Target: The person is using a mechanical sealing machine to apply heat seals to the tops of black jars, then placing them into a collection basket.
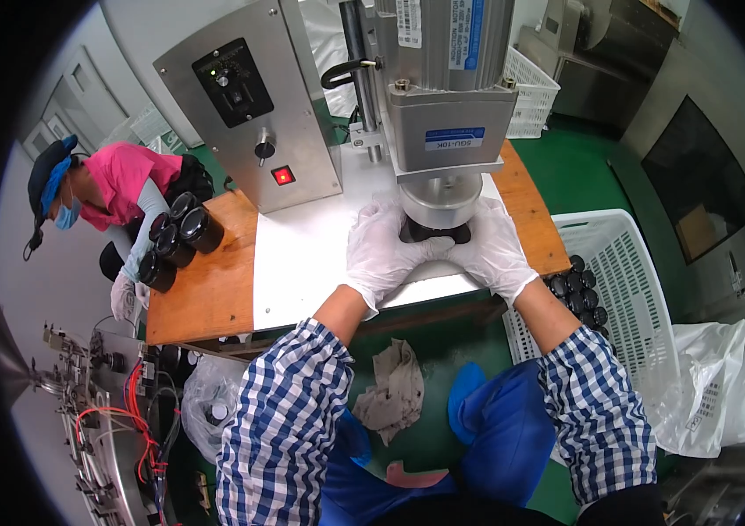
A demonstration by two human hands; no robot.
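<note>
My left hand [382,246] and my right hand [494,246], both in thin white gloves, wrap around a black jar [437,231] from either side. Directly above the jar is the round metal head [441,200] of a motor-driven capping machine [448,131], which hides the jar's top. The fingers reach behind the jar, so their tips are hidden. Under my hands lies the white base plate [300,276] of the machine. To the left stands its steel control box [247,105], with a red lit switch [283,175] and a small green light.
Several black lidded jars [178,240] stand on the wooden table [214,302] at left, beside a masked co-worker [125,191]. A white plastic basket [635,289] at right holds more black jars [579,289]. Tubed machinery [109,421] is at lower left; a rag [392,388] lies on the floor.
</note>
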